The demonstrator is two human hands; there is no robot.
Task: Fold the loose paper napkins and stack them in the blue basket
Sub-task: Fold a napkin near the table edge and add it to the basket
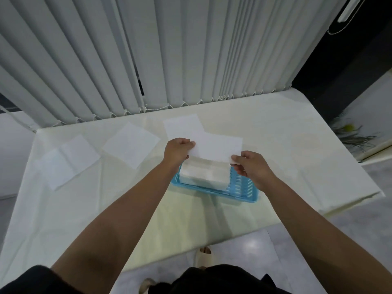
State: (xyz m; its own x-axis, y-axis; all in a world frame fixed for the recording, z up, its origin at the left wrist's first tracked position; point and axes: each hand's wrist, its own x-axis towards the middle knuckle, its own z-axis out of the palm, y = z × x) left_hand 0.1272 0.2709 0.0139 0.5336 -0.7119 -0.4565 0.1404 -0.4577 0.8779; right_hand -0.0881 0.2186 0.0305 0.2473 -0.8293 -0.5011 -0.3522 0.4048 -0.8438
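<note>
Now, head view: a folded napkin point(216, 148) is held over the blue basket point(239, 187) at frame centre.

Left hand point(177, 150) and right hand point(251, 166) each pinch an end; it looks white, flat, rectangular. White folded napkins point(204, 174) fill the basket; loose napkins point(131, 142) lie left on the table point(297, 145).

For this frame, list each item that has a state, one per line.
Left hand: pinching the held napkin's left edge.
Right hand: pinching its right corner.
Held napkin: folded, in the air above the basket.
Blue basket: on the table, holding a stack of folded napkins.
Three loose napkins: flat on the table, unfolded.
</note>
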